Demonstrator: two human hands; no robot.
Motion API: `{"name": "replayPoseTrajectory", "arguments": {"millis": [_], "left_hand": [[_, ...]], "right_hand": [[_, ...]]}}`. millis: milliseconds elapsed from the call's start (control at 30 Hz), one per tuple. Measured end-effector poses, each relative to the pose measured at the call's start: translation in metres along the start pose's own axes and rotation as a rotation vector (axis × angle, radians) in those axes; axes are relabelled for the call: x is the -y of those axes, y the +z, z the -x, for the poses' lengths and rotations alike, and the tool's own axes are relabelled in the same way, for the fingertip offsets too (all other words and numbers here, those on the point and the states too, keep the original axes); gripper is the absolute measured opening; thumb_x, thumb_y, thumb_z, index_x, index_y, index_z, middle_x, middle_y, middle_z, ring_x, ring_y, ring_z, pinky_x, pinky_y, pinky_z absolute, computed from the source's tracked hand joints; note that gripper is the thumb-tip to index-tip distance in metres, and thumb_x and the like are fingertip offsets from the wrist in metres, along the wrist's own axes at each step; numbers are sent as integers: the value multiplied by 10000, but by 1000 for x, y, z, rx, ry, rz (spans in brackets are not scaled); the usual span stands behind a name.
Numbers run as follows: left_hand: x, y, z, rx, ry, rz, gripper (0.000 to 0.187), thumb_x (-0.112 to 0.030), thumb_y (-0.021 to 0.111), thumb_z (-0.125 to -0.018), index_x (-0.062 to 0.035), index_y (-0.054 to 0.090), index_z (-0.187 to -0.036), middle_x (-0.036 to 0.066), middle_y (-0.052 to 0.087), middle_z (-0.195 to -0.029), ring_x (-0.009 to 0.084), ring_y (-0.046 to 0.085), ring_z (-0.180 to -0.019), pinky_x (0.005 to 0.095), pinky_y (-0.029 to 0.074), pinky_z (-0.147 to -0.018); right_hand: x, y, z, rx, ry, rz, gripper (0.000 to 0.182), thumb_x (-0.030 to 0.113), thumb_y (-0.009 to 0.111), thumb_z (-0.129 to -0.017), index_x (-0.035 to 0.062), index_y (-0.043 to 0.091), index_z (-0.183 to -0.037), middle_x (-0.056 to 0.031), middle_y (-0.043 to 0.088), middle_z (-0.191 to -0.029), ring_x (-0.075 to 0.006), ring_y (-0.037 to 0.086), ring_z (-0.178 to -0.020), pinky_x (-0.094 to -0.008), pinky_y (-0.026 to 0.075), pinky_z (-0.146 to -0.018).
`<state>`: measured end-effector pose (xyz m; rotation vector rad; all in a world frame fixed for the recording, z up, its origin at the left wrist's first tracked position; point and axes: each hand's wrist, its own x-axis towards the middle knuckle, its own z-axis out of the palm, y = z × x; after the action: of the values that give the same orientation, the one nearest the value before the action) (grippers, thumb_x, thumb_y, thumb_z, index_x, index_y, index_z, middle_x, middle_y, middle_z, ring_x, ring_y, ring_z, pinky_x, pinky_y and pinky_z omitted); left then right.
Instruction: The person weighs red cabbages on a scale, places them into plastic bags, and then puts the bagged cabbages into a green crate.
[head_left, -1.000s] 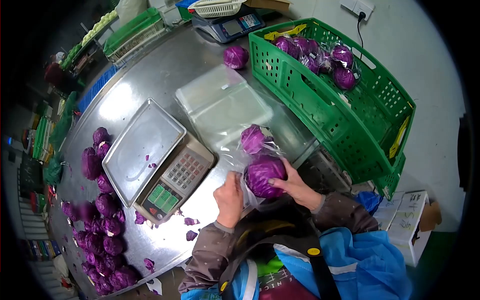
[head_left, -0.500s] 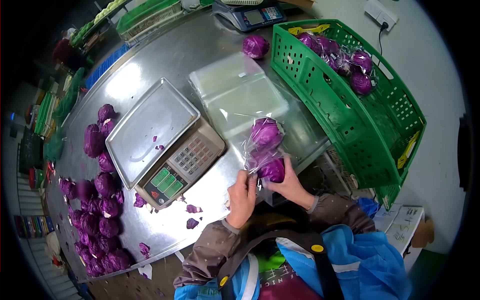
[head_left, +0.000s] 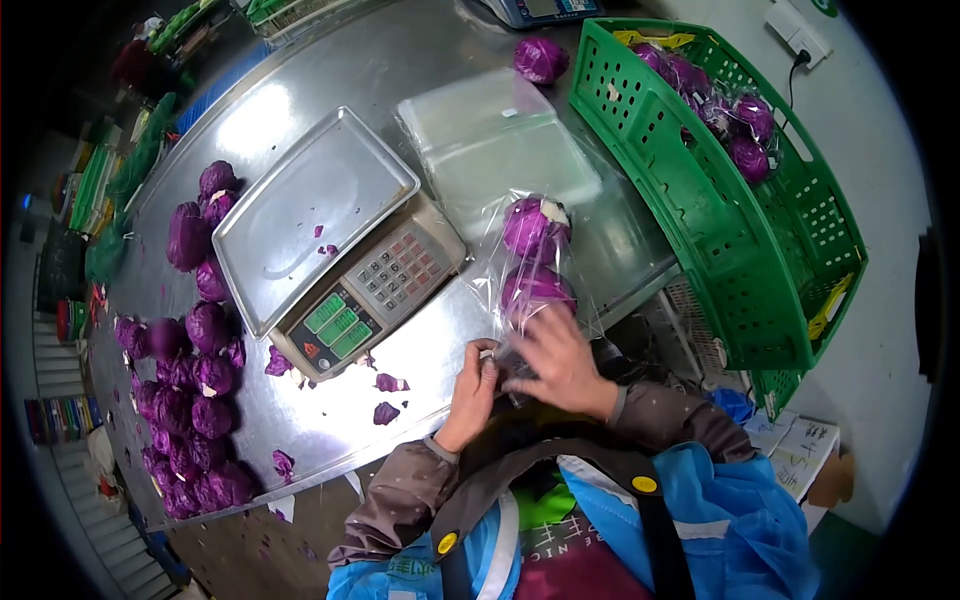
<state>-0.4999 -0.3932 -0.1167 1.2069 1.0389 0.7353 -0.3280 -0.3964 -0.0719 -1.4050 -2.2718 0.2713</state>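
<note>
Bagged red cabbages (head_left: 535,260) on steel table (head_left: 330,80), both hands (head_left: 520,370) pinching the bag's open end, wrists bent inward

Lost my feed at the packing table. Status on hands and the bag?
Left hand and right hand pinching the bag mouth. Two red cabbages inside. Scale alongside, apart.

Left hand (head_left: 470,378) and right hand (head_left: 553,362) meet, fingers curled.

1. The desk (head_left: 330,100) is brushed metal, smooth, with a soft glare.
2. The scale (head_left: 340,240) has a dull steel pan.
3. The bag (head_left: 535,260) is clear, glossy, crinkled plastic film.
4. The crate (head_left: 720,230) is green perforated matt plastic.
5. The sleeves (head_left: 400,490) are matt cloth.
</note>
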Motion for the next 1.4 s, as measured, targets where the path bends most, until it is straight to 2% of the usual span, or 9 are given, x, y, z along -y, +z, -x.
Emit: {"name": "replayPoseTrajectory", "arguments": {"millis": [300, 467, 600, 867, 1067, 1233, 1267, 1367, 1400], "left_hand": [[-31, 5, -13, 18, -158, -477, 412, -167, 596, -756, 35, 445, -1081, 230, 600, -750, 358, 604, -724, 373, 467, -664], [-16, -1, 4, 44, -87, -374, 299, -94, 526, -813, 60, 466, -1062, 201, 619, -777, 289, 624, -661, 341, 490, -620], [-28, -3, 11, 161, -473, 231, 242, -117, 371, -933, 84, 465, -1030, 135, 617, -870, 199, 622, -682, 271, 529, -658], [-35, 0, 15, 60, -704, 707, 257, -178, 346, -935, 19, 479, -1033, 112, 564, -912, 200, 595, -817, 331, 520, -739], [-7, 8, 21, 59, -488, 404, 255, -156, 360, -914, 36, 520, -964, 105, 585, -856, 169, 590, -816, 288, 505, -753], [-22, -7, 16, 232, -381, 321, 307, -178, 395, -924, 71, 517, -1056, 147, 606, -990, 199, 587, -891, 287, 437, -841], [-20, -18, 13, 239, -378, 323, 307, -178, 395, -924, 71, 517, -1056, 147, 606, -990, 199, 587, -891, 287, 437, -841], [-24, -52, 1, 699, -304, -53, 440, -186, 570, -848, -5, 435, -1225, 118, 519, -1181, 193, 525, -1015, 307, 421, -865], [-40, -55, -5, 603, -318, -260, 519, -105, 620, -790, -10, 396, -1248, 138, 530, -1148, 232, 529, -1015, 325, 421, -867]], "right_hand": [[24, -3, 36, 112, -15, -665, 167, 96, 629, -755, 17, 594, -898, -117, 598, -825, -252, 611, -725, -308, 497, -626], [2, -8, 48, -50, 374, -586, 150, 84, 645, -728, 46, 597, -865, -84, 578, -773, -235, 591, -654, -299, 475, -570], [10, -1, 35, -17, 444, -622, 175, 114, 660, -717, 57, 605, -873, -73, 568, -802, -238, 591, -680, -303, 476, -591], [25, 5, 19, 59, 116, -337, 201, 159, 645, -696, 59, 528, -825, -72, 479, -822, -241, 562, -731, -336, 458, -569], [13, 11, 42, 61, -103, -253, 175, 185, 590, -740, 66, 485, -813, -74, 452, -805, -235, 539, -721, -335, 463, -564], [-69, -14, 250, 487, 65, -127, 287, 168, 555, -714, 70, 521, -982, -129, 534, -917, -263, 573, -834, -384, 474, -555], [-111, 18, 361, 955, 417, -180, 328, 159, 540, -733, 55, 514, -1042, -166, 568, -911, -303, 584, -844, -400, 468, -594], [-94, -37, 287, 1198, 721, 14, 261, 160, 535, -781, 25, 569, -1001, -191, 593, -903, -355, 590, -823, -444, 468, -720], [-89, -46, 254, 780, 661, -49, 313, 142, 552, -771, 38, 540, -1066, -187, 577, -963, -353, 577, -864, -436, 465, -738]]}}
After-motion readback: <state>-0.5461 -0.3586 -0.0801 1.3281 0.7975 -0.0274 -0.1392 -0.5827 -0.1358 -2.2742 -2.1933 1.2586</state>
